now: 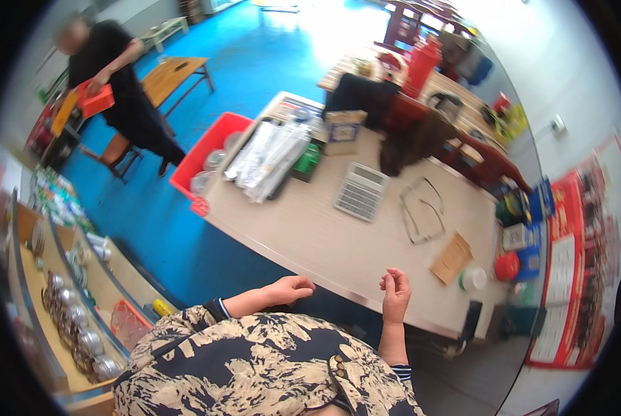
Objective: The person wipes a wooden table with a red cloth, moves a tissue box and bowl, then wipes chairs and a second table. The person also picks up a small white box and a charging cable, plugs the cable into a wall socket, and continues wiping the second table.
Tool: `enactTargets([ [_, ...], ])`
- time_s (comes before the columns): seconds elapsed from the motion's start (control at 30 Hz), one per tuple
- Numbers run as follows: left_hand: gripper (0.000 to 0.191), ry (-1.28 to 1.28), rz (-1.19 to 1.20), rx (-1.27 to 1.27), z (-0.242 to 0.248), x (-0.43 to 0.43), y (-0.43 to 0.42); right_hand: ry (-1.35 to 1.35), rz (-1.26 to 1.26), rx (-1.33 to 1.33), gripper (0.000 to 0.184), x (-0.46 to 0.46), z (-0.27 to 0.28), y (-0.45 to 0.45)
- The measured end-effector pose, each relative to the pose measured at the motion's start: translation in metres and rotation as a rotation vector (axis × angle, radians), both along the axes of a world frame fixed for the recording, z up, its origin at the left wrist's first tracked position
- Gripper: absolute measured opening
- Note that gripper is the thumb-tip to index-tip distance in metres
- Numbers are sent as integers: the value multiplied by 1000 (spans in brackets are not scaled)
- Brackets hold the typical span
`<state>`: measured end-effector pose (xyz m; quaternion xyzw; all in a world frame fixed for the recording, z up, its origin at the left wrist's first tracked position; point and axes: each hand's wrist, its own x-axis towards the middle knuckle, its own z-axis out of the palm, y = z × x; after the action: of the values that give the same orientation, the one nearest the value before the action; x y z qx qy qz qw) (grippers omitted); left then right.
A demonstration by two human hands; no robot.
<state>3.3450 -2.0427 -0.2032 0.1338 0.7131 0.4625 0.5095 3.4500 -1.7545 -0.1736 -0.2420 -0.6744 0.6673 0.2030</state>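
Note:
My left hand [291,289] is held near the front edge of a light wooden desk [310,249], palm down with fingers slightly bent, and nothing shows in it. Over the desk's front part is my right hand [395,291], raised with its fingers loosely curled and apart, also without an object. Beyond them lie a white calculator [361,191] and a pair of eyeglasses [421,210] with thin frames. To the right of the glasses are a brown envelope [451,259] and a small white container [473,279]. Silvery plastic-wrapped packages [271,156] lie at the desk's left part.
A red bin [206,156] holding clear jars adjoins the desk's left side. Shelves with metal-topped items [76,317] are at lower left. Another person [118,78] at upper left holds a red box [95,99]. Chairs with dark clothing [417,132] are behind the desk.

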Motion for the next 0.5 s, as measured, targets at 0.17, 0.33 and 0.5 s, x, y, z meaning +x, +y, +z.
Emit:
enactTargets([
  [0.17, 31, -60, 701, 47, -19, -13, -141, -63, 382, -46, 15, -90, -18, -85],
  [0.33, 21, -44, 1183, -10, -34, 35, -213, -103, 855, 117, 12, -151, -57, -133],
  [0.5, 28, -66, 1142, 33, -82, 110, -227, -55, 998, 4, 13, -237, -76, -199],
])
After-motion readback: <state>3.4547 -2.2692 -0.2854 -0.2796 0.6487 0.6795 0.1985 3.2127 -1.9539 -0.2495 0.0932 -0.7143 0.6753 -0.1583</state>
